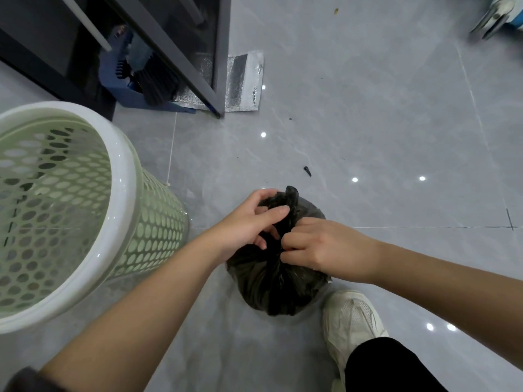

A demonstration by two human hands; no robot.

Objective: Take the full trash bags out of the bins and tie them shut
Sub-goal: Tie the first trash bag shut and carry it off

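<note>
Even, fairly bright indoor light; small white ceiling-lamp reflections dot the glossy grey tiled floor (368, 108). Shadows are soft. Wide-angle distortion curves the edges; corners slightly blurred.

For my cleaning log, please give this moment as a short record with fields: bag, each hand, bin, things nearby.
bag: black trash bag, out of the bin, on the grey floor, neck gathered
left hand: left hand grips the bag's twisted top
right hand: right hand pinches the neck
bin: green perforated bin, left of the bag, apart from it
nearby: white shoe beside the bag; small black piece beyond it
</note>
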